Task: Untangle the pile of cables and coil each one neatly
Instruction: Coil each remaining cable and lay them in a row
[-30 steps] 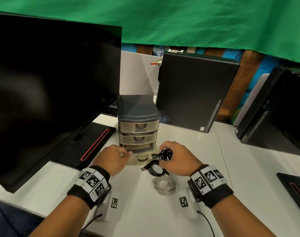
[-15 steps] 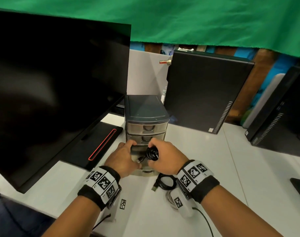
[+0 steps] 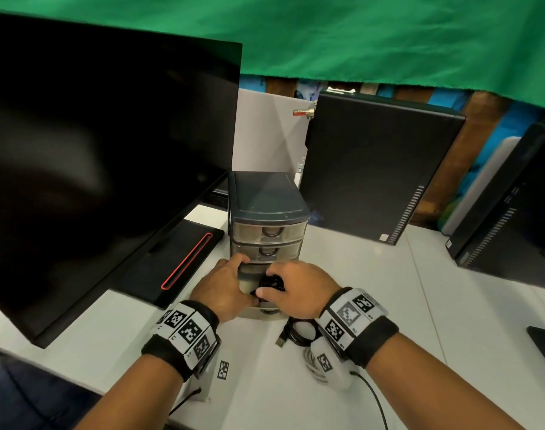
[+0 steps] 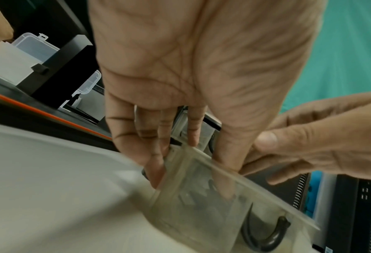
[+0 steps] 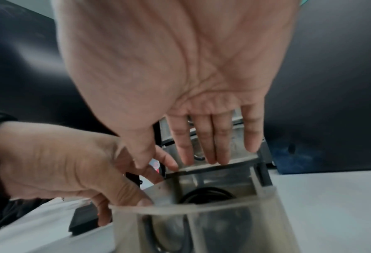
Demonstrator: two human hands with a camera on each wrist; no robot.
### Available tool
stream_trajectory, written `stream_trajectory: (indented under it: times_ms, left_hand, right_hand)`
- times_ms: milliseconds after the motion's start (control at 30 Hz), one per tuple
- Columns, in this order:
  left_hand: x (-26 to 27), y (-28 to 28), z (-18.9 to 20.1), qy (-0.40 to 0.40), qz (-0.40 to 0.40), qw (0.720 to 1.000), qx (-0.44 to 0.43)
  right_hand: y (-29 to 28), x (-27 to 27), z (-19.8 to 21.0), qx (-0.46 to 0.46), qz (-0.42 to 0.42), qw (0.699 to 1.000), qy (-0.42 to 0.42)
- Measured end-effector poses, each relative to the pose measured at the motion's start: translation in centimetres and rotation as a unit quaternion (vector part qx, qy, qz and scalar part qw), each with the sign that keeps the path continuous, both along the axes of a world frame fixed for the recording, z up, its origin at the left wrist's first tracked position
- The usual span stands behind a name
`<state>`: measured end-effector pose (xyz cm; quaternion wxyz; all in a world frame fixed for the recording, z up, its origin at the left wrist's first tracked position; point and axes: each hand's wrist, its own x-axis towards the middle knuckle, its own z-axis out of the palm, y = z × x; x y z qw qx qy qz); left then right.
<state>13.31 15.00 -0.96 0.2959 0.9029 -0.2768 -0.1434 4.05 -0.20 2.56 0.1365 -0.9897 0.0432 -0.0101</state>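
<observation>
While the left hand (image 3: pixel 224 288) grips the rim of the pulled-out bottom drawer (image 5: pixel 212 210) of the drawer unit (image 3: pixel 266 209), the right hand (image 3: pixel 299 288) hangs over it, grip apart, fingers straight. One coiled black cable (image 5: pixel 206 195) lies inside the drawer. Another black coil (image 3: pixel 297 332) lies on the worktop (image 3: pixel 420 305), beside the right wrist.

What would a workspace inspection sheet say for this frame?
Surface: white table.
Job's things: black coil lies in the open bottom drawer; black USB coil and white coil, partly hidden, lie on the table in front of it.
Clutter: nothing seen.
Grippers: left hand grips the drawer's side; right hand is over the drawer, fingers straight.
Cables: the three in view are coiled.
Surroundings: drawer unit, monitor, computer tower, green cloth.
</observation>
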Motion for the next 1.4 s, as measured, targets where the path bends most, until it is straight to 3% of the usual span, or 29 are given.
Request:
stream_trajectory:
  times_ms: [100, 200, 333, 500, 700, 767, 900, 1067, 1267, 1400]
  left_hand:
    - [0.1, -0.1, -0.1, -0.004, 0.001, 1.000, 0.006]
    - [0.2, -0.3, 0.0, -0.006, -0.009, 1.000, 0.006]
    - [0.0, -0.1, 0.0, -0.002, -0.004, 1.000, -0.002]
    - [-0.1, -0.3, -0.2, -0.011, -0.001, 1.000, 0.001]
    - [-0.1, -0.2, -0.1, 0.000, -0.001, 1.000, 0.001]
    - [-0.2, -0.2, -0.1, 0.000, -0.002, 1.000, -0.004]
    - [-0.1, -0.3, -0.1, -0.003, -0.001, 1.000, -0.002]
    - [0.1, -0.4, -0.4, 0.004, -0.002, 1.000, 0.001]
    - [0.2, -0.3, -0.6, 0.012, -0.001, 1.000, -0.001]
    - [0.1, -0.3, -0.6, 0.008, 0.003, 1.000, 0.003]
  right_hand:
    - [0.1, 0.1, 0.0, 0.061, -0.003, 0.998, -0.031]
    - [1.0, 0.4, -0.6, 0.120, 0.018, 0.992, 0.035]
    - [0.5, 0.9, -0.7, 0.067, 0.016, 0.997, 0.036]
    - [-0.4, 0.1, 0.0, 0.102, -0.011, 0.994, -0.039]
    - [0.2, 0.9, -0.8, 0.100, 0.007, 0.994, 0.045]
    - [-0.3, 1.2, -0.3, 0.087, -0.005, 0.996, 0.037]
    - [-0.8, 0.9, -0.3, 0.146, -0.020, 0.989, 0.001]
    - [0.5, 0.9, -1.6, 0.121, 0.009, 0.988, 0.090]
    - [0.5, 0.3, -1.1, 0.085, 0.019, 0.996, 0.016]
    - [-1.5, -1.3, -0.2, 0.080, -0.062, 0.994, -0.033]
